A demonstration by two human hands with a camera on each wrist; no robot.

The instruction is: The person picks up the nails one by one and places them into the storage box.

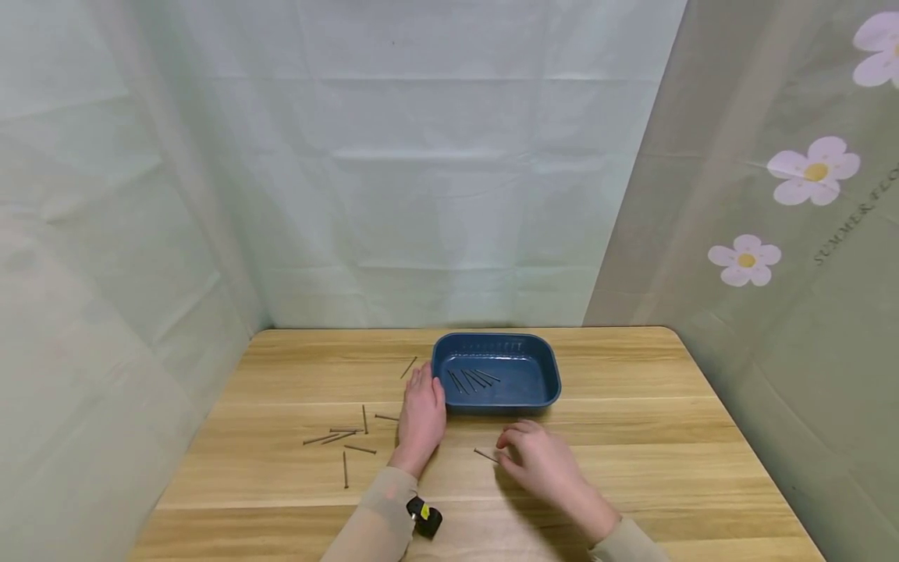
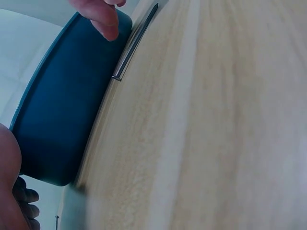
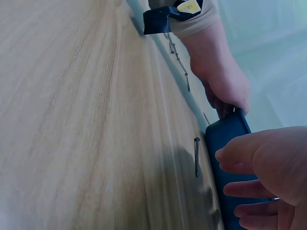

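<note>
A dark blue tray stands toward the back of the wooden table, with several nails lying in its left half. My left hand rests along the tray's left end, fingers extended and the thumb by the rim. In front of the tray lies a single nail, also seen on the wood in the right wrist view. Right beside that nail is my right hand, its fingers loosely bent and parted with nothing between them. The left wrist view shows its fingertips close to the nail.
Several loose nails are scattered left of my left hand, one of them partly behind it. Another nail lies by the tray's back left corner. Pale curtains hang behind the table and along both sides.
</note>
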